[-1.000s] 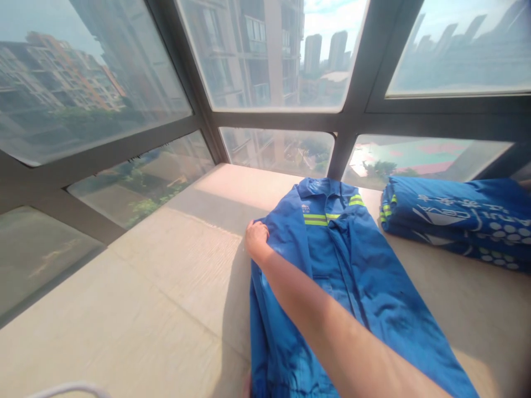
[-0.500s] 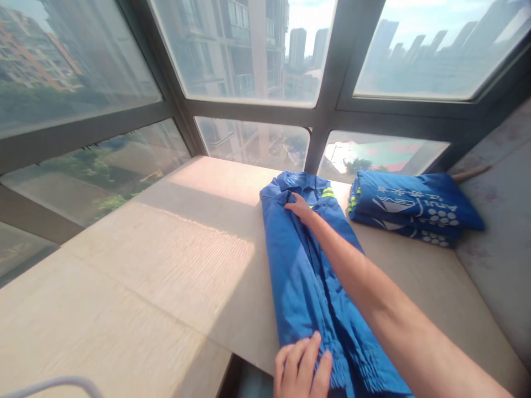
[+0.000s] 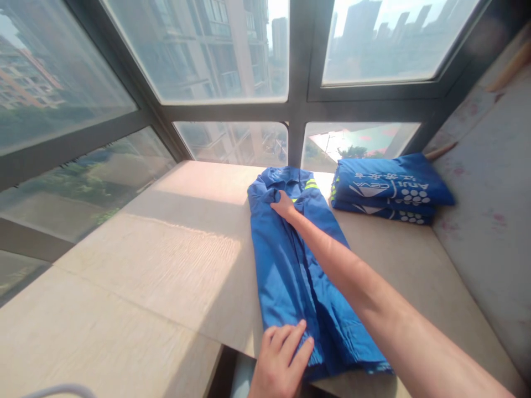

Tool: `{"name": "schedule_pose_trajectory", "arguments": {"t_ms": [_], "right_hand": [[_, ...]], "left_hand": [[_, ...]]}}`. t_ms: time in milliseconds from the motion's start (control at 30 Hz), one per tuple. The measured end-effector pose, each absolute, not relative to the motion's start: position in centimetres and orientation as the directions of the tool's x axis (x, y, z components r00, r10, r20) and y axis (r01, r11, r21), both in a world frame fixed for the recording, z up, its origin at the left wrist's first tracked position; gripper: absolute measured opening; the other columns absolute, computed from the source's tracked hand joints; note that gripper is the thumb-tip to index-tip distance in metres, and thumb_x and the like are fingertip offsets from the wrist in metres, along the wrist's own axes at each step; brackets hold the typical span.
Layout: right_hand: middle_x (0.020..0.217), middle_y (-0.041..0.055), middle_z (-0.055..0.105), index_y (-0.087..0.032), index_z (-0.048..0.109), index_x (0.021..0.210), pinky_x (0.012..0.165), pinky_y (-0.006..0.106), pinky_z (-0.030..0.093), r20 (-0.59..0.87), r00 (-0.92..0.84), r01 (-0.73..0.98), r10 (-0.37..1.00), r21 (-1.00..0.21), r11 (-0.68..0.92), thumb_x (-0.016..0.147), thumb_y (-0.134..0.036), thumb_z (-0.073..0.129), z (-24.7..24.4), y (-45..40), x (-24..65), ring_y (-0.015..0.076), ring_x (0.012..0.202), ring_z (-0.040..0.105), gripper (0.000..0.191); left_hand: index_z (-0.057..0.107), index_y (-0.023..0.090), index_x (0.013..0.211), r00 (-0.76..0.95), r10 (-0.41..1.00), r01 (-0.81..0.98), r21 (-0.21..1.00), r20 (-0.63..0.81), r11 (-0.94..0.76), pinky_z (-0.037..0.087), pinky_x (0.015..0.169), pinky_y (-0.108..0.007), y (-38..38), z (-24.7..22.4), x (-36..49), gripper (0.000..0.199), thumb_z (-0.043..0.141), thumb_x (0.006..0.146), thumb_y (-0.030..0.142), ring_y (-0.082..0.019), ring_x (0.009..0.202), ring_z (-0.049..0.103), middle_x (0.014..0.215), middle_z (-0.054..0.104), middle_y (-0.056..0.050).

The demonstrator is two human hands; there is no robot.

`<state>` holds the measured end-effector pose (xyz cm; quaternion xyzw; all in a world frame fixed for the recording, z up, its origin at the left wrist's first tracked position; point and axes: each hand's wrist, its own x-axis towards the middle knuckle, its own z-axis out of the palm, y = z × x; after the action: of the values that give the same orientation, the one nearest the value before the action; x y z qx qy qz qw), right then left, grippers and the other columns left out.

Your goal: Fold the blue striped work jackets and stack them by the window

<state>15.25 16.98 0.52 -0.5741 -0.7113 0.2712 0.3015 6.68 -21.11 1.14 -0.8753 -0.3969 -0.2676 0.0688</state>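
A blue work jacket (image 3: 274,260) lies lengthwise on the pale tabletop, collar at the far end, its sides folded in and yellow-green stripes showing near the collar. My right hand (image 3: 284,205) reaches across it and pinches the front edge just below the collar, thumb and fingers closed on the cloth. At the near end, my left hand (image 3: 282,356) rests palm down on the gathered hem, fingers stretched out. My right forearm covers part of the jacket's right side.
Folded blue garments (image 3: 385,190) with white printing are stacked at the back right, by the patterned wall (image 3: 493,221). Windows (image 3: 232,141) border the tabletop (image 3: 166,265) at the back and left. A grey cable (image 3: 62,390) curves at the lower left. A dark gap shows at the table's front edge.
The view has shifted, so the jacket and stack appear further left, and more of the near hem shows. Both hands keep their places on the jacket.
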Motion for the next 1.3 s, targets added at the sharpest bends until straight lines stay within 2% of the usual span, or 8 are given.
{"name": "schedule_pose_trajectory", "arguments": {"t_ms": [133, 267, 400, 500, 667, 900, 1100, 1300], "right_hand": [[0.138, 0.0168, 0.06, -0.009, 0.03, 0.153, 0.106, 0.043, 0.046, 0.09, -0.101, 0.671, 0.991, -0.729, 0.135, 0.084, -0.027, 0.054, 1.0, 16.4, 17.5, 0.0327, 0.126, 0.057, 0.075], [0.145, 0.0256, 0.05, -0.003, 0.027, 0.154, 0.11, 0.05, 0.04, 0.118, -0.103, 0.819, 0.988, -0.553, 0.151, 0.083, -0.022, 0.055, 0.8, 14.5, 19.6, 0.0396, 0.13, 0.049, 0.078], [0.156, 0.0206, 0.038, -0.008, 0.037, 0.152, 0.115, 0.049, 0.032, 0.306, -0.219, 0.852, 0.926, -0.402, 0.335, 0.091, -0.024, 0.05, 1.5, 12.9, 19.6, 0.0359, 0.141, 0.035, 0.064], [0.16, 0.0142, 0.036, -0.013, 0.046, 0.148, 0.12, 0.045, 0.025, 0.36, -0.429, 0.773, 0.829, -0.328, 0.543, 0.098, -0.028, 0.043, 1.8, 12.6, 18.8, 0.0298, 0.148, 0.027, 0.052], [0.162, 0.0122, 0.035, -0.015, 0.043, 0.151, 0.121, 0.056, 0.017, 0.128, -0.491, 0.803, 0.862, -0.316, 0.505, 0.102, -0.044, 0.042, -0.8, 13.2, 18.9, 0.0327, 0.151, 0.023, 0.057], [0.165, 0.0128, 0.028, -0.016, 0.037, 0.155, 0.121, 0.058, 0.013, 0.063, -0.49, 0.822, 0.87, -0.299, 0.484, 0.102, -0.047, 0.043, -3.4, 13.8, 19.3, 0.0314, 0.152, 0.02, 0.062], [0.165, 0.0101, 0.03, -0.02, 0.043, 0.152, 0.123, 0.056, 0.016, 0.077, -0.441, 0.761, 0.894, -0.495, 0.418, 0.095, -0.047, 0.056, -2.9, 13.5, 19.6, 0.0311, 0.153, 0.022, 0.065], [0.144, 0.0113, 0.059, -0.019, 0.055, 0.143, 0.111, 0.042, 0.045, 0.239, -0.152, 0.462, 0.959, -0.841, 0.283, 0.098, -0.043, 0.043, -1.8, 12.2, 25.9, 0.0263, 0.133, 0.056, 0.052]], "left_hand": [[0.07, 0.027, 0.118, 0.531, 0.673, 0.745, 0.095, 0.515, -0.661, 0.046, 0.095, -0.036, -21.5, -0.3, 7.0, 0.03, 0.048, 0.098, 0.021, -0.021, 0.111, 0.06, 0.131, 0.069, -0.007], [0.067, 0.025, 0.123, 0.6, 0.711, 0.739, 0.087, 0.365, -0.668, 0.045, 0.096, -0.035, -21.4, -1.1, 7.7, 0.03, 0.06, 0.094, 0.027, -0.022, 0.11, 0.061, 0.135, 0.066, -0.007], [0.06, 0.023, 0.135, 0.677, 0.723, 0.672, 0.288, 0.136, -0.682, 0.048, 0.099, -0.039, -20.1, 1.9, 7.0, 0.053, 0.062, 0.09, 0.05, -0.026, 0.118, 0.06, 0.143, 0.059, -0.011], [0.062, 0.022, 0.133, 0.602, 0.784, 0.705, 0.359, 0.152, -0.611, 0.046, 0.104, -0.041, -18.2, 4.0, 7.1, 0.04, 0.054, 0.096, 0.033, -0.025, 0.125, 0.058, 0.144, 0.059, -0.011], [0.047, 0.027, 0.15, 0.557, 0.83, 0.796, 0.274, 0.019, -0.54, 0.021, 0.119, -0.067, -16.4, 2.8, 9.1, 0.069, 0.065, 0.087, 0.045, -0.04, 0.152, 0.022, 0.165, 0.03, -0.01], [0.031, 0.029, 0.158, 0.587, 0.801, 0.793, 0.284, -0.118, -0.54, 0.009, 0.121, -0.07, -16.8, 0.8, 9.7, 0.083, 0.065, 0.086, 0.051, -0.041, 0.155, 0.009, 0.169, 0.015, -0.01], [0.025, 0.034, 0.16, 0.624, 0.754, 0.768, 0.337, -0.206, -0.544, 0.008, 0.122, -0.07, -17.2, 1.3, 7.5, 0.085, 0.063, 0.087, 0.057, -0.04, 0.155, 0.01, 0.17, 0.01, -0.005], [0.02, 0.038, 0.16, 0.64, 0.727, 0.754, 0.385, -0.248, -0.532, 0.014, 0.121, -0.071, -18.1, 2.5, 5.4, 0.087, 0.064, 0.087, 0.056, -0.04, 0.154, 0.015, 0.169, 0.012, -0.003]]}}
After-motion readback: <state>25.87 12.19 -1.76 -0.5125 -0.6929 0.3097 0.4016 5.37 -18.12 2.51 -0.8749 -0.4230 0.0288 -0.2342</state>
